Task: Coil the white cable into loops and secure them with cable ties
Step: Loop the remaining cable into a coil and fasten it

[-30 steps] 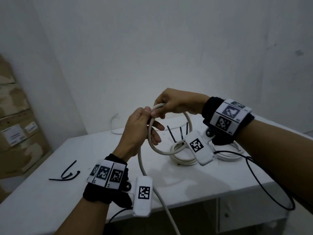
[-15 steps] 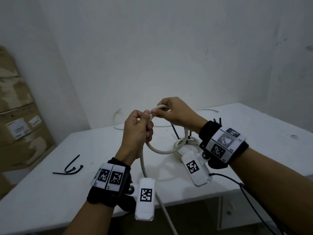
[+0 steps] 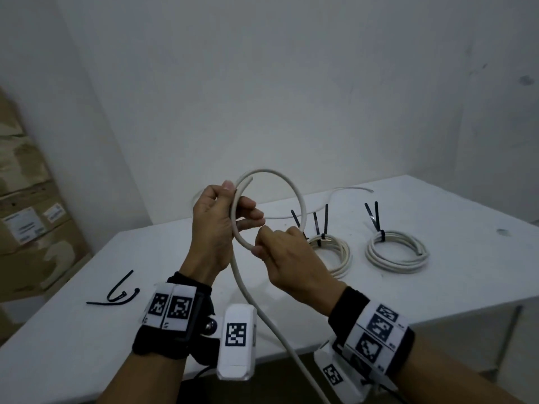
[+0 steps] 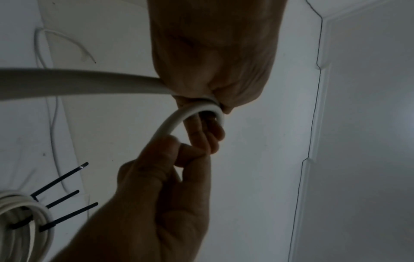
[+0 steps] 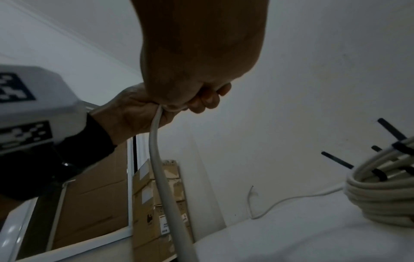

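White cable (image 3: 291, 191) looped above table (image 3: 437, 205), left hand (image 3: 217, 225) gripping, right hand (image 3: 287, 258) pinching it.

Head view high, wrist views close below, sharing hands (image 3: 250, 228)

Head view: dim, flat, grey-blue light, source not visible. White table (image 3: 437, 217) reads brightest; faint soft shadows lie under the coiled cables (image 3: 396, 252) toward 6 o'clock. Mild wide-angle bowing of wall and table edges at 3 and 9 o'clock. Slight softness overall, no glare.

Left wrist view: darker, noisy; left hand (image 4: 215, 58) at 12 o'clock underexposed, backlit by the pale wall.

Right wrist view: similarly dim; right hand (image 5: 201, 53) near the lens is soft and shadowed. Cardboard boxes (image 5: 156, 203) at 6 o'clock are slightly smeared.
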Motion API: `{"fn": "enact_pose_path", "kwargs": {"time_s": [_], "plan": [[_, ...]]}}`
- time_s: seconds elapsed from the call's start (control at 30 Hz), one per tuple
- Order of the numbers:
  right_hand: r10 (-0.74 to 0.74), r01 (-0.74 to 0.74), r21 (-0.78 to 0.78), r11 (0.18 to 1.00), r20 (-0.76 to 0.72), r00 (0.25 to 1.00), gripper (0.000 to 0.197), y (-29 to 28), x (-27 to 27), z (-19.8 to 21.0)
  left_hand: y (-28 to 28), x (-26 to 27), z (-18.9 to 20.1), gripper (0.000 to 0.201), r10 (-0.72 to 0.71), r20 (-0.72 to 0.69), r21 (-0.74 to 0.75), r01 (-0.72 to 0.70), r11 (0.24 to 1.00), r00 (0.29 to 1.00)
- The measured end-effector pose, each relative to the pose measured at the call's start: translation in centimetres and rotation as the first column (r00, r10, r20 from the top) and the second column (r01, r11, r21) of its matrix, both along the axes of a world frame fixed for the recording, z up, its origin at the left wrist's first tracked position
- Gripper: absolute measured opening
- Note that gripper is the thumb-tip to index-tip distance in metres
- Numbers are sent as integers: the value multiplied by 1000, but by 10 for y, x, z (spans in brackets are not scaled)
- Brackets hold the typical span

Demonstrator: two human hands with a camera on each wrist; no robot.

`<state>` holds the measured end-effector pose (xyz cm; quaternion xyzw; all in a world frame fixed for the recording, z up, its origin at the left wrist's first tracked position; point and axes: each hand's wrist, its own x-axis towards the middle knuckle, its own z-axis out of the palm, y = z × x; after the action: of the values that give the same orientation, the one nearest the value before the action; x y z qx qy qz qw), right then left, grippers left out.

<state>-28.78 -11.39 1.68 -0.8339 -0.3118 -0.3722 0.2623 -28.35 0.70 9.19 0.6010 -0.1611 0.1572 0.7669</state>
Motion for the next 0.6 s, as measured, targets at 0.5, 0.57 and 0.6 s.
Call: {"fn": "enact_pose_path", "kwargs": {"time_s": [0.5,0.57,0.6], "plan": [[78,-43,198,979,-170,982,20,11,-3,4,-9,7,-10,20,39,-64,-71,-44,997,997],[81,-49,176,983,-180,980,21,10,-4,7,-10,9,-11,20,46,-73,-55,-50,997,996],[82,-52,168,985,-180,980,21,10,-4,8,-10,9,-11,21,46,-77,-46,-50,998,996]]}}
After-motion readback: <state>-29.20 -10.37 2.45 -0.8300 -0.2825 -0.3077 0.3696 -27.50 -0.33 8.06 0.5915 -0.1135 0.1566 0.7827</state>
